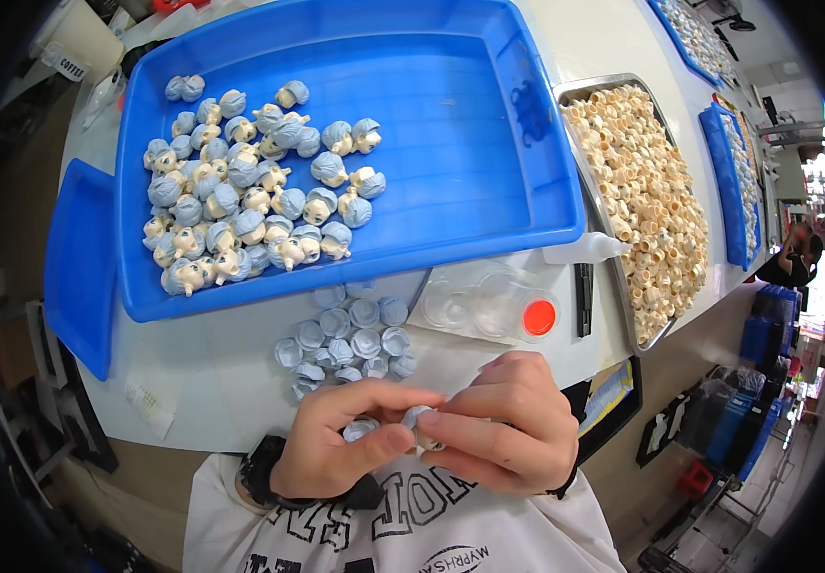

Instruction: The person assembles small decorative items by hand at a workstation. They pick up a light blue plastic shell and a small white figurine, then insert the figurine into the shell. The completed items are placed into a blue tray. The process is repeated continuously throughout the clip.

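Close to my body, both hands meet over the table's near edge. Between the fingertips of my right hand (513, 420) is a small doll head (424, 430) with light-blue hair and a cream face, mostly covered by the fingers. My left hand (345, 435) is curled, its thumb and index finger reaching to that head. A hollow light-blue hair piece (361, 427) sits within the left hand's grip. Just beyond lie several loose cup-shaped hair pieces (338, 325) on the white table. Many finished-looking heads with blue hair (240, 191) fill the left part of a large blue tray (450, 143).
Right of the blue tray stands a metal tray (662, 332) heaped with hollow cream pieces (637, 191). Between them are a white squeeze bottle (584, 250), a slim black tool (583, 299) and a clear container with a red disc (538, 317). A smaller blue bin (83, 267) leans at left.
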{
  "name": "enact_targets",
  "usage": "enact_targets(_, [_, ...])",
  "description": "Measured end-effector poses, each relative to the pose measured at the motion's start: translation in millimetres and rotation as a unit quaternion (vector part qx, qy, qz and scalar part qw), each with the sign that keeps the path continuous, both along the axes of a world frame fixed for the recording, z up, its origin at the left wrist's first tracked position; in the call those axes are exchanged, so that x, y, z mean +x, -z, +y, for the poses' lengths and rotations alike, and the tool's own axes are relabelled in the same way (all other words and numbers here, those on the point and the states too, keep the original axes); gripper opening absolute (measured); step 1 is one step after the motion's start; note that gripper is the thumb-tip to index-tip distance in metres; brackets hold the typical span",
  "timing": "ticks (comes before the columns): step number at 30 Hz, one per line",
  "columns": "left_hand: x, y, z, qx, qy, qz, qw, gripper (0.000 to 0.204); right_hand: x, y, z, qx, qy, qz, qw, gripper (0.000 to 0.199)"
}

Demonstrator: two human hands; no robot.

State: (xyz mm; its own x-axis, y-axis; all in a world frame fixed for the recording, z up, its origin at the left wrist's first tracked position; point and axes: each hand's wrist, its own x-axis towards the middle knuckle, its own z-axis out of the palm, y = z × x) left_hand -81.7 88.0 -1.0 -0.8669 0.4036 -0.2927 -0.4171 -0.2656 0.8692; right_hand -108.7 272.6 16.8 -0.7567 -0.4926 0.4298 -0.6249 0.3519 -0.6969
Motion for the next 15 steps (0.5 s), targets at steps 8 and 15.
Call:
enact_targets(8, [3,9,-4,0.086,-0.035,-0.044,0.995,0.041,12,7,-20,0.024,0.105,0.066,0.992,0.045])
enact_targets(15, [0,1,0,0.072,-0.002,-0.018,0.997,0.035,12,21,-27,-0.007,0.094,0.047,0.994,0.035])
